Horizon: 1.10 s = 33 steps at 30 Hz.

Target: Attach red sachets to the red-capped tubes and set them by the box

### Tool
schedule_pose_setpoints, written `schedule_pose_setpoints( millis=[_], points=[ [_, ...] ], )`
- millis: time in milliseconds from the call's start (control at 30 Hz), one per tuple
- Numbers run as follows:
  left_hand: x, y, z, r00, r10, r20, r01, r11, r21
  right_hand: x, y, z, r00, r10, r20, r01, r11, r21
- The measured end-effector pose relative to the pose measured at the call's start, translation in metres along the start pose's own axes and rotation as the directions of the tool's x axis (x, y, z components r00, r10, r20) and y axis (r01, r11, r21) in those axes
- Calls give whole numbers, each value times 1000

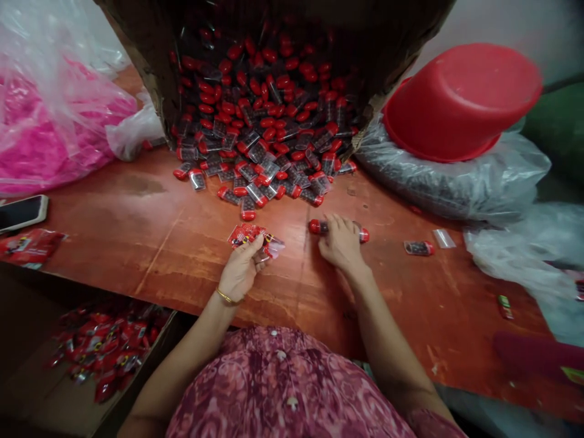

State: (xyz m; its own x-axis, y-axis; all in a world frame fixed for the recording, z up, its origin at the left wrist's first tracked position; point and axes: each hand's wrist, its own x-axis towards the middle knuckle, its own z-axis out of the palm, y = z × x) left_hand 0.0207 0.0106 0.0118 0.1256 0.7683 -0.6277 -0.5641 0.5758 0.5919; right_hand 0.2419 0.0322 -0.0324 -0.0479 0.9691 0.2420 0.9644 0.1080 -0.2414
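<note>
My left hand pinches a small red printed plastic wrapper with a clear end, just above the table. To its right, my right hand is closed over small clear containers with red caps; a red cap shows on its left side and another on its right. The fingers hide how many it covers. Beyond both hands, a heap of the same red-capped containers spills out of a cardboard box lying open toward me.
A red tub rests upside down on a filled plastic bag at right. One red-capped container lies apart. At left are a pink-filled bag, a phone and a box of red packets below the table edge.
</note>
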Motion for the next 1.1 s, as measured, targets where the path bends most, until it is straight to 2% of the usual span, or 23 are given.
schedule_pose_setpoints(
  millis=[67, 100, 167, 233, 267, 333, 367, 433, 500, 633, 767, 933, 1100],
  points=[
    [-2, 1, 1, 1000, -17, 13, 17, 1000, -10, 3, 17, 2, 998, 23, 50, -17, 995, -103],
    [-2, 1, 2, 1000, -24, 18, 24, 1000, -10, 1, 21, 2, 998, 22, 61, -16, 996, -91],
    [-4, -1, 3, 1000, -24, 20, 24, 1000, -1, -9, 18, 1, 999, 7, 50, -10, 998, 55],
    [-4, -3, 3, 1000, -6, 13, 6, 1000, 10, -25, 6, -6, 999, 35, 34, -44, 942, 333],
    [-5, -4, 4, 1000, 12, 7, -12, 1000, 17, -34, -2, -10, 997, 66, 50, -82, 865, 494],
    [-5, -5, 5, 998, 64, -5, -63, 997, 40, -52, -19, -21, 982, 124, 142, -188, 624, 758],
    [-5, -6, 6, 996, 94, -8, -93, 994, 56, -60, -27, -27, 971, 123, 205, -239, 500, 833],
    [-6, -8, 8, 989, 151, 7, -151, 984, 94, -69, -41, -35, 944, 98, 314, -329, 310, 892],
    [-6, -10, 10, 980, 193, 41, -196, 973, 121, -71, -49, -40, 921, 72, 382, -389, 217, 895],
    [-6, -12, 9, 965, 245, 95, -257, 954, 151, -64, -56, -41, 900, 71, 430, -435, 204, 877],
    [-6, -13, 4, 946, 302, 120, -320, 930, 179, -58, -60, -43, 912, 91, 401, -411, 240, 880],
    [-6, -13, 5, 961, 243, 134, -259, 959, 114, -59, -68, -40, 905, 113, 411, -426, 259, 867],
    [-6, -19, 12, 966, 228, 119, -234, 972, 38, -61, -77, -30, 936, 134, 327, -351, 240, 905]
  ],
)
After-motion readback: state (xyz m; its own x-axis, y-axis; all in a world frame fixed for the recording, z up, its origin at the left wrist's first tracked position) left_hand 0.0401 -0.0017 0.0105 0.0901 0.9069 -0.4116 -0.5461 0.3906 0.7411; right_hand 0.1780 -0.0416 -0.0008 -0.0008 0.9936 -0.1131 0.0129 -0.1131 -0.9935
